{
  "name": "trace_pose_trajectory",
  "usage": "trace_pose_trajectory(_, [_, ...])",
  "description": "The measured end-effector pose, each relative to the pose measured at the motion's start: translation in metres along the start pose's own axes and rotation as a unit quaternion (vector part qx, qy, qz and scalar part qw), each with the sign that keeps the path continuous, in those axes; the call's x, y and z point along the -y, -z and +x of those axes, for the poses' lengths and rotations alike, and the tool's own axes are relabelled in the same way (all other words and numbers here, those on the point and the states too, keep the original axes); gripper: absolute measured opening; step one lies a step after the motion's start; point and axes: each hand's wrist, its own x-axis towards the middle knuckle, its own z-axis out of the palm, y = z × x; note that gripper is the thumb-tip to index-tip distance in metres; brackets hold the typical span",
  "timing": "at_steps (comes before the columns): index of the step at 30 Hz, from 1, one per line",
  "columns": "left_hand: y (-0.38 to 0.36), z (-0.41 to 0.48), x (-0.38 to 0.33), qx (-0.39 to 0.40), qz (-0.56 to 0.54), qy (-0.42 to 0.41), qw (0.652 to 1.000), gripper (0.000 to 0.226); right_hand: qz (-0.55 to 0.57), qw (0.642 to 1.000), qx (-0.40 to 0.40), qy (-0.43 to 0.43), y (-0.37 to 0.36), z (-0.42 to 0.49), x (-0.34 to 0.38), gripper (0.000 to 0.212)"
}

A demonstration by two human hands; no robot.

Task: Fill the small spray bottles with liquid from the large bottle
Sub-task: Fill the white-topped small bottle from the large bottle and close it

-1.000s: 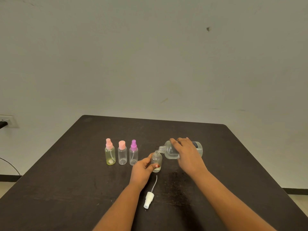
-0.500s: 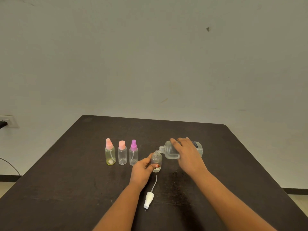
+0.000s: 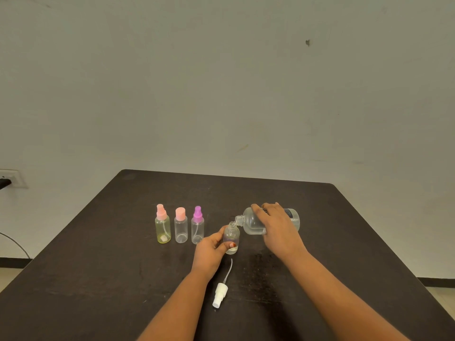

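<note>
While the large bottle [image 3: 251, 221] hangs tipped on its side above the middle of the table [image 3: 98, 267], its open neck points left and slightly down, just over the mouth of the small open bottle [image 3: 231, 233]. Clear liquid lies along its lower side. Whether any is running between the two cannot be told.

- Right hand [image 3: 278, 227]: fingers curled over the large bottle from above, gripping its body.
- Small open bottle: upright, base on the table, uncapped, a little clear liquid at the bottom.
- Left hand [image 3: 209, 247]: thumb and fingers wrapped round the lower half of the small open bottle.
- Spray top [image 3: 219, 295]: white, with a thin tube. It lies flat nearer the front edge, just beside the left forearm, its tube end pointing toward the small open bottle but apart from it.
- Row of three capped bottles, upright, side by side, left of the left hand:
  - yellow-tinted bottle [image 3: 163, 228], pink sprayer, at the left end;
  - pink-capped bottle [image 3: 181, 228], clear, in the middle;
  - purple-topped bottle [image 3: 197, 227], clear, nearest the left hand.
- Table: dark, matte, rounded far corners.
- Wall [image 3: 221, 94]: pale, behind the far edge, with a small dark mark [image 3: 307, 42] high on the right.
- Socket [image 3: 12, 178]: on the wall, left of the table, with a dark plug in it; a thin cable [image 3: 17, 242] curves below.
</note>
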Motion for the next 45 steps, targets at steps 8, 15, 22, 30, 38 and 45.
trace_pose_trajectory(8, [0.0,-0.002,-0.003,-0.003,0.007,-0.003,1.0,0.047,-0.003,1.0,0.005,-0.003,0.0,0.0,0.0,0.067])
trace_pose_trajectory(15, [0.0,-0.002,-0.006,-0.006,0.015,0.006,1.0,0.046,-0.006,1.0,0.004,0.0,-0.001,0.001,-0.001,0.067])
trace_pose_trajectory(22, [0.0,-0.004,-0.009,-0.004,0.013,0.009,1.0,0.047,-0.008,1.0,0.011,-0.001,0.001,0.001,0.0,0.067])
trace_pose_trajectory(30, [0.0,-0.006,-0.012,-0.005,0.014,0.001,1.0,0.044,-0.004,1.0,0.001,0.004,0.001,0.0,0.0,0.067])
trace_pose_trajectory(38, [0.0,-0.008,-0.014,-0.009,0.027,0.0,1.0,0.043,-0.014,1.0,0.002,0.007,0.001,0.0,0.0,0.067])
trace_pose_trajectory(45, [0.0,-0.009,-0.016,-0.006,0.037,0.002,0.999,0.043,-0.012,1.0,0.002,0.002,0.0,0.0,0.0,0.067])
